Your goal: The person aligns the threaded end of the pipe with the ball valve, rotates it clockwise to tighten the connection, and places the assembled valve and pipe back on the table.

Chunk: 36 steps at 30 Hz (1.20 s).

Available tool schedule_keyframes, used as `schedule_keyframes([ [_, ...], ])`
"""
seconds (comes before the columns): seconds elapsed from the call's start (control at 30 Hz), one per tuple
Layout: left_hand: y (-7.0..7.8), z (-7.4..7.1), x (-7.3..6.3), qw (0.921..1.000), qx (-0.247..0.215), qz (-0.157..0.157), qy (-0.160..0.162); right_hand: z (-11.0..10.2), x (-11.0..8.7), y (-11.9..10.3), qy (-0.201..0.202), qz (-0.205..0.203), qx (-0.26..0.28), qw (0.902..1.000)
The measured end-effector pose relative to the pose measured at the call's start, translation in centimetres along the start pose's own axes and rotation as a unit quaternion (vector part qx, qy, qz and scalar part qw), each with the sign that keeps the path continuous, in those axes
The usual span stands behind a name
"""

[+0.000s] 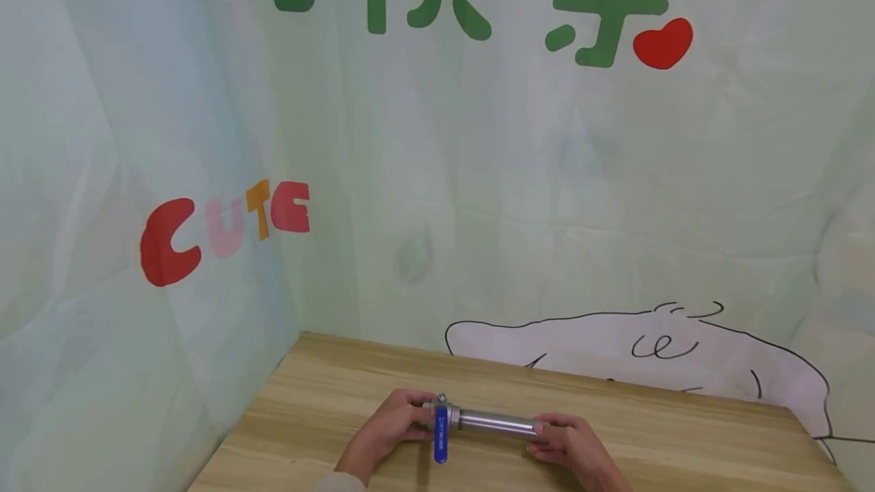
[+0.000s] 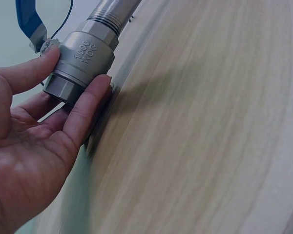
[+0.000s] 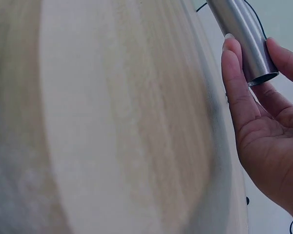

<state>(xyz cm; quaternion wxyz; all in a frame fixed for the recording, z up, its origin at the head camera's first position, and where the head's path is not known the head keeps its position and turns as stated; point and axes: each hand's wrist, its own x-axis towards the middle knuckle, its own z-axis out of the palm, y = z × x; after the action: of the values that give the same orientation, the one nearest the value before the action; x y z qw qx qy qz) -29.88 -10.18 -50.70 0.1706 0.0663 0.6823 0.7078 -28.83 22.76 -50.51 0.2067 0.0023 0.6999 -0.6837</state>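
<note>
A steel ball valve (image 2: 85,56) marked 1000 WOG carries a blue lever handle (image 1: 440,435), which points toward the person in the head view. Into its right end runs a plain steel pipe (image 1: 497,423), with a few threads showing at the joint in the left wrist view. My left hand (image 1: 391,431) grips the valve body between thumb and fingers. At the pipe's far end, my right hand (image 1: 570,443) holds it between thumb and fingers, and the open pipe mouth (image 3: 263,78) shows in the right wrist view. Valve and pipe lie roughly level across the two hands.
Beneath the hands spreads a wood-grain table (image 1: 328,378). Pale green fabric walls (image 1: 383,173) stand at its back and left edges, printed with green characters, a red heart (image 1: 663,44), coloured letters and a cartoon outline.
</note>
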Motion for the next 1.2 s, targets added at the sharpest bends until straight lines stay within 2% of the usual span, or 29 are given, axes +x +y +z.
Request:
schedule_keyframes([
  [0.5,-0.07,-0.02,-0.03,1.0,-0.006,-0.003,0.0,0.17,-0.11,0.03,-0.011,-0.016,0.017,0.9997],
  [0.73,-0.03,-0.05,0.05,1.0,-0.006,-0.006,0.002,0.3,0.05,0.08,0.008,-0.032,0.022,0.9992],
  [1.2,-0.12,-0.03,0.07,0.9999,-0.004,-0.009,0.004,0.03,0.07,0.0,-0.006,-0.017,0.011,0.9998],
])
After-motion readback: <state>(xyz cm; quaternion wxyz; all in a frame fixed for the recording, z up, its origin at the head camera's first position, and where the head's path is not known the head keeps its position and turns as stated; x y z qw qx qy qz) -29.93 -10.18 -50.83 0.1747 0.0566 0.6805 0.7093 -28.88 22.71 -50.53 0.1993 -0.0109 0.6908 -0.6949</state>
